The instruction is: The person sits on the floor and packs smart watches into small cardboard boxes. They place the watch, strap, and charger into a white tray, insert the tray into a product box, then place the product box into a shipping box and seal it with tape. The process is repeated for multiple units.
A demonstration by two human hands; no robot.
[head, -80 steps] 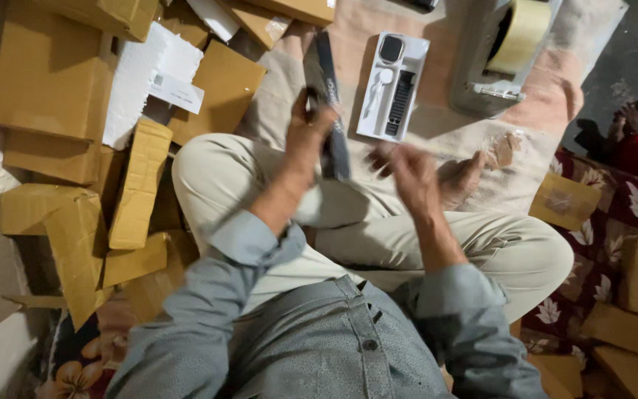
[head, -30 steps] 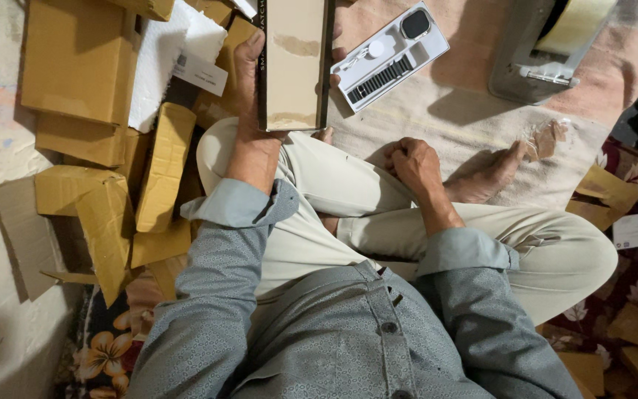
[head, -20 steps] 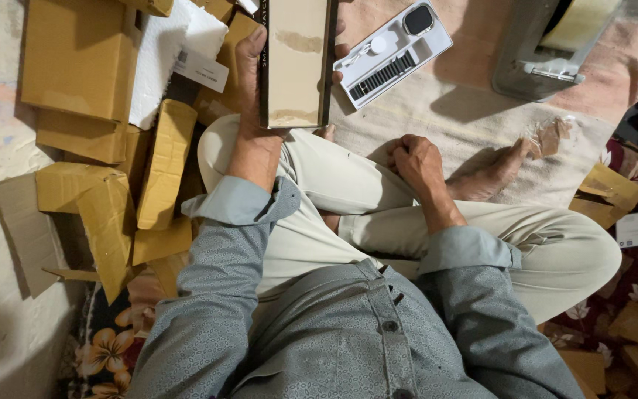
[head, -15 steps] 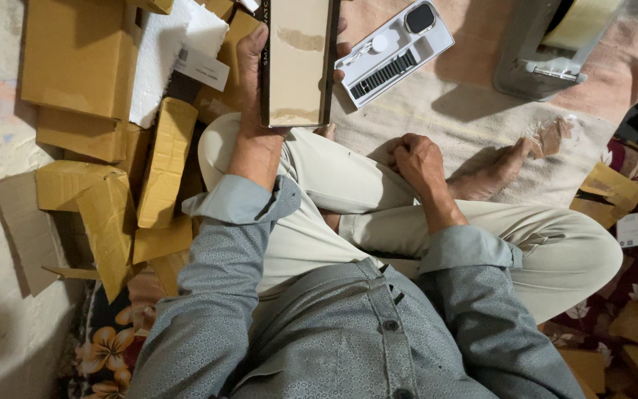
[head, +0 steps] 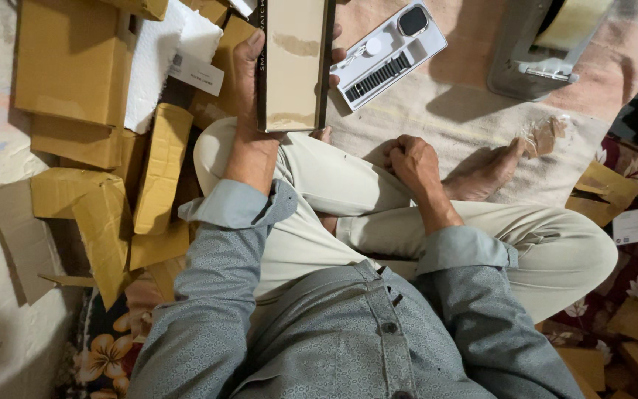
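While seated cross-legged: 1 tall dark-edged box (head: 292, 63) gripped upright in the left hand (head: 249, 111), above the left knee. Right hand (head: 410, 159) curled loosely, holding nothing, resting on the shin. Just beside the box, 1 white tray (head: 389, 53) on the mat (head: 444, 122), with 1 watch (head: 413, 20) and 1 strap (head: 376, 77). Several cardboard boxes (head: 75, 66) piled at left; exact count unclear.
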